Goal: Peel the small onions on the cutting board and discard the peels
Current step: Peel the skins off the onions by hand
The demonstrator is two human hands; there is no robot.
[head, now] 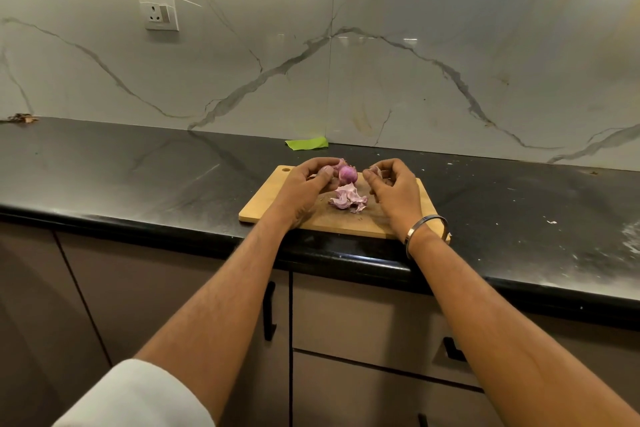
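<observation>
A left hand (313, 180) grips a small onion (347, 174); the right hand (393, 184), just beside, pinches a peel (375, 170) over the cutting board (277, 199).

peel pile (348, 198) crowds the cutting board (263, 204) centre; bare counter (138, 166) lies open leftward.

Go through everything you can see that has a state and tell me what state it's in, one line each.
Left hand: grips an onion.
Onion: held above the board, purple flesh exposed, some skin clinging.
Right hand: pinches a piece of peel.
Peel pile: loose on the board, not yet discarded.
Cutting board: flat on the counter.
Cabinet doors: closed.
Wall switch: position unclear.
</observation>
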